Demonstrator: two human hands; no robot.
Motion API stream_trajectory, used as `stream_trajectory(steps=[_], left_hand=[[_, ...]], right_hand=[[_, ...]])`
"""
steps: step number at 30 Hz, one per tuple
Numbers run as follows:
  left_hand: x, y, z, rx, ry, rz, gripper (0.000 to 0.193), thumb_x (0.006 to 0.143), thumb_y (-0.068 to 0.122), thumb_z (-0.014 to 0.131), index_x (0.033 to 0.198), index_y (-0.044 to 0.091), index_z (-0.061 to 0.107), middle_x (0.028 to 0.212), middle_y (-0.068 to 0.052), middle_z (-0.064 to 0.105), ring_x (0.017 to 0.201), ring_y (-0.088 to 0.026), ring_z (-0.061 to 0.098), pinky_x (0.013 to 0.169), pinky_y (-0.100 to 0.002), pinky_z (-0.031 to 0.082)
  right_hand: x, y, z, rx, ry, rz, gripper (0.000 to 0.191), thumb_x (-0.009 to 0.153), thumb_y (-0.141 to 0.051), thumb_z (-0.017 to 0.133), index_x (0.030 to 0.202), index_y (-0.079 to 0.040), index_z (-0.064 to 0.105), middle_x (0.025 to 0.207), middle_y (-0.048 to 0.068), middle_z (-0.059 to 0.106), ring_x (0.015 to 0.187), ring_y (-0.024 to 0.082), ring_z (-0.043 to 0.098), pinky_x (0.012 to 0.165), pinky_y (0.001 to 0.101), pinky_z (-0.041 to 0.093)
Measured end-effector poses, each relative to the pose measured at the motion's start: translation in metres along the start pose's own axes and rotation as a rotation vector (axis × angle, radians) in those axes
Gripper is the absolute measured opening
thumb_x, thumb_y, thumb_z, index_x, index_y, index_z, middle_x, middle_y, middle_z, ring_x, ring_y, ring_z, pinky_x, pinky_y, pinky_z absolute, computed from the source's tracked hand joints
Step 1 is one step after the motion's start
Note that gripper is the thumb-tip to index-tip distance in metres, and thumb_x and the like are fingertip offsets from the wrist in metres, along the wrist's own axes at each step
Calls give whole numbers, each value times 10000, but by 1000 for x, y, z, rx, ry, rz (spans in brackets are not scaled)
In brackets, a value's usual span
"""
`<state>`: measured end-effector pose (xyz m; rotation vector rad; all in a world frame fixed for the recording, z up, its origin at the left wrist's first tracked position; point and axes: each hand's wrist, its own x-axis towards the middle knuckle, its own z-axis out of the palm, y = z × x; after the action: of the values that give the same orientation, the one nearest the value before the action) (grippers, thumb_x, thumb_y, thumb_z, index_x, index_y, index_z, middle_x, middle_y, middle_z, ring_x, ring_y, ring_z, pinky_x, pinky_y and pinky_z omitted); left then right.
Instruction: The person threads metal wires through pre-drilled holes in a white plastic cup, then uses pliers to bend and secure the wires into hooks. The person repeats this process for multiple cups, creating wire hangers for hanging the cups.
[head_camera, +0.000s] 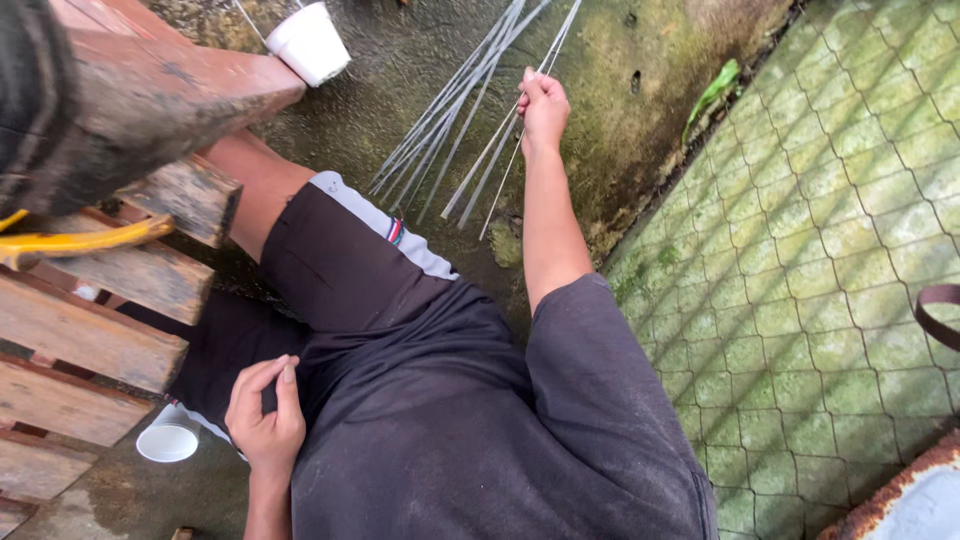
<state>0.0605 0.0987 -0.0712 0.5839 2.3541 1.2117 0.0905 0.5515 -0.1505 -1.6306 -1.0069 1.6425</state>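
My right hand (542, 106) is stretched forward and closed on a thin pale stick (505, 140) that slants down from the upper right. More such sticks (440, 125) lie fanned out on the mossy concrete ground just left of it. My left hand (266, 420) rests on my lap on the dark shorts, fingers loosely curled, holding nothing. I am seated, with my knee (270, 185) bent toward the wooden bench.
A worn wooden slatted bench (90, 330) fills the left side, with a yellow-handled tool (80, 240) on it. One white cup (310, 42) stands at the top, another (168, 438) on the ground below left. Green hexagonal paving (830, 250) lies right; a rusty rim (900, 490) shows at the bottom right.
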Motion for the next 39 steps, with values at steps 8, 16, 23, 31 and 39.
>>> stream_trajectory(steps=[8, 16, 23, 31, 39], left_hand=[[10, 7, 7, -13, -66, 65, 102, 983, -39, 703, 1080, -11, 685, 1042, -138, 723, 957, -217, 715, 882, -298, 555], [0, 6, 7, -29, -39, 27, 78, 992, -25, 701, 1066, -10, 683, 1049, -134, 726, 965, -214, 719, 882, -291, 559], [4, 7, 5, -37, -62, -3, 95, 981, -26, 697, 1075, -9, 693, 1040, -130, 728, 961, -211, 719, 883, -297, 558], [18, 7, 4, -44, -59, 24, 95, 988, -24, 704, 1080, -4, 696, 1056, -135, 726, 971, -225, 717, 890, -302, 555], [19, 4, 4, -89, -62, 32, 100, 983, -16, 711, 1081, 0, 694, 1058, -133, 724, 974, -222, 718, 896, -301, 556]], right_hand=[[2, -27, -31, -288, -14, 37, 162, 967, -188, 699, 927, -32, 712, 734, 4, 673, 538, 65, 514, 475, 232, 408], [-2, -14, -28, -786, 211, -148, 174, 967, -180, 721, 847, -54, 731, 1078, 44, 679, 870, 74, 633, 816, 236, 435], [-13, -12, -32, -592, 173, 83, 31, 1006, -80, 517, 1001, -85, 486, 1004, 109, 626, 766, 179, 678, 668, 338, 648], [4, -66, -70, -1529, 98, -223, 198, 1100, -305, 493, 1051, -154, 611, 780, 31, 661, 577, 155, 582, 478, 333, 453], [47, -134, -79, -2211, 116, -792, 281, 1032, -164, 591, 832, -207, 784, 576, 17, 640, 427, 102, 473, 356, 320, 380]])
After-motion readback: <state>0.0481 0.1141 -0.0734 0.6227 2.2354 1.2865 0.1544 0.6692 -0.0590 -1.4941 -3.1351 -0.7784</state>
